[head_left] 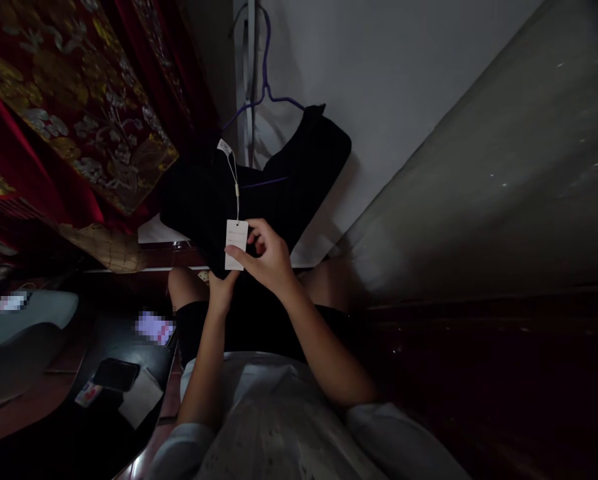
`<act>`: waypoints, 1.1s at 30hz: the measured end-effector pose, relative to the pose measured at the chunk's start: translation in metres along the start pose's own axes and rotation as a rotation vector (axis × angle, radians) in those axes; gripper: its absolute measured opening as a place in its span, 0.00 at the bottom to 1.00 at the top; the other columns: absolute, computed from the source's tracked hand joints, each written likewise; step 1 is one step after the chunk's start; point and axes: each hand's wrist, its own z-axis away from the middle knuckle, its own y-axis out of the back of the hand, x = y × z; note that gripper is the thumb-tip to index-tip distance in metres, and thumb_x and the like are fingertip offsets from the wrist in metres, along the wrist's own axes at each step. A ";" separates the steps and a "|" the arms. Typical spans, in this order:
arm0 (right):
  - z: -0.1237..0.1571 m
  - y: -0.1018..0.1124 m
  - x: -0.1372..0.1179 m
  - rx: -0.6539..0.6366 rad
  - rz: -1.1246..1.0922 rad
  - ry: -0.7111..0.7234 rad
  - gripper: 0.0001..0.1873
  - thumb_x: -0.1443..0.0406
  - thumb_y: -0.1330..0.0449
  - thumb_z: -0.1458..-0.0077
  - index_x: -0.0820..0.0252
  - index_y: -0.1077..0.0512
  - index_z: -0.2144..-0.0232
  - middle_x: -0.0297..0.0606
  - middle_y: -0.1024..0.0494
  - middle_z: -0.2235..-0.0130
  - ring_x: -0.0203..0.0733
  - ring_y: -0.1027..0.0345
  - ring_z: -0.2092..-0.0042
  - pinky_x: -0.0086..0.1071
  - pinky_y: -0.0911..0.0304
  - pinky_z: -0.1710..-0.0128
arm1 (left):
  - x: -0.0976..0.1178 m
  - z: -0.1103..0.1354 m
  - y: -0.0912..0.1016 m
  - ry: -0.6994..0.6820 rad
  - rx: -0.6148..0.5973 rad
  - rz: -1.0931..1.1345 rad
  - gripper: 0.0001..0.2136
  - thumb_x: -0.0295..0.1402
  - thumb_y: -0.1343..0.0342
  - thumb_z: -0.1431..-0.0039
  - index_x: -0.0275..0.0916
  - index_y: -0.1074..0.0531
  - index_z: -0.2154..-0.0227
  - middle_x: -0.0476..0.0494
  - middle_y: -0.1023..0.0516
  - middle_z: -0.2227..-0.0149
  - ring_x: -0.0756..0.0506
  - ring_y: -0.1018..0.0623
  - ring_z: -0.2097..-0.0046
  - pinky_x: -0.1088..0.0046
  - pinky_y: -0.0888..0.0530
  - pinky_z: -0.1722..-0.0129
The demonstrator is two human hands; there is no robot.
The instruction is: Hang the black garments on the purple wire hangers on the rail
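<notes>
Below the upper edge of the black garment [323, 160], white tag [236, 235] hangs by its cord [238, 208]; right hand [269, 259] pinches it, thumb across face. Left hand [222, 290]: fingers hidden, grip undeterminable. Risk: downward tug could snap cord or drag garment off purple hanger [265, 83].

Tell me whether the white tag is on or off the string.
On: the string runs to the top of the tag, which the right hand holds.

Red embroidered cloth [123, 120]; dark phone [116, 375] beside paper [141, 400].
</notes>
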 end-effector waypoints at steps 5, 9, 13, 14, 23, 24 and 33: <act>-0.010 0.013 -0.007 -0.068 -0.344 -0.134 0.13 0.55 0.33 0.44 0.57 0.23 0.62 0.37 0.21 0.64 0.38 0.30 0.66 0.33 0.33 0.66 | 0.005 0.002 0.005 -0.029 0.051 -0.041 0.24 0.35 0.29 0.51 0.33 0.22 0.51 0.35 0.18 0.48 0.36 0.20 0.43 0.61 0.25 0.39; -0.039 0.045 0.002 0.178 -0.391 -0.064 0.17 0.53 0.33 0.44 0.55 0.24 0.57 0.34 0.24 0.66 0.34 0.32 0.70 0.28 0.36 0.73 | 0.011 0.001 0.014 0.014 0.128 -0.053 0.19 0.36 0.29 0.47 0.33 0.22 0.54 0.36 0.17 0.50 0.37 0.19 0.45 0.60 0.24 0.40; -0.077 0.043 0.020 0.170 -0.324 -0.008 0.17 0.51 0.35 0.42 0.56 0.24 0.58 0.34 0.25 0.67 0.34 0.34 0.71 0.28 0.39 0.74 | 0.018 0.003 0.015 -0.015 0.119 -0.079 0.17 0.35 0.29 0.47 0.34 0.21 0.56 0.37 0.16 0.53 0.37 0.19 0.44 0.62 0.23 0.40; -0.080 0.037 0.023 0.118 -0.317 -0.007 0.17 0.51 0.35 0.42 0.57 0.24 0.59 0.34 0.25 0.67 0.34 0.34 0.70 0.29 0.38 0.72 | 0.020 0.004 0.014 -0.023 0.118 -0.085 0.16 0.35 0.29 0.47 0.34 0.21 0.57 0.37 0.16 0.54 0.36 0.20 0.43 0.62 0.23 0.40; -0.012 0.054 0.031 -0.181 0.148 0.015 0.16 0.53 0.46 0.32 0.54 0.22 0.58 0.40 0.21 0.56 0.46 0.29 0.52 0.42 0.35 0.49 | 0.029 -0.010 0.032 -0.047 0.238 -0.202 0.18 0.38 0.27 0.49 0.32 0.20 0.59 0.36 0.15 0.56 0.36 0.16 0.51 0.59 0.20 0.45; -0.009 0.057 0.035 -0.086 0.201 0.063 0.14 0.54 0.43 0.34 0.54 0.22 0.55 0.41 0.22 0.52 0.48 0.30 0.48 0.44 0.37 0.45 | 0.028 -0.012 0.034 -0.049 0.245 -0.191 0.18 0.38 0.27 0.50 0.32 0.19 0.59 0.36 0.15 0.56 0.36 0.17 0.51 0.58 0.20 0.44; -0.008 0.010 0.085 -0.255 -0.131 -0.254 0.16 0.54 0.44 0.35 0.57 0.29 0.70 0.33 0.26 0.72 0.37 0.32 0.68 0.32 0.39 0.65 | 0.032 0.000 0.024 -0.061 0.201 -0.173 0.20 0.34 0.27 0.49 0.35 0.20 0.54 0.37 0.16 0.51 0.35 0.18 0.46 0.58 0.22 0.41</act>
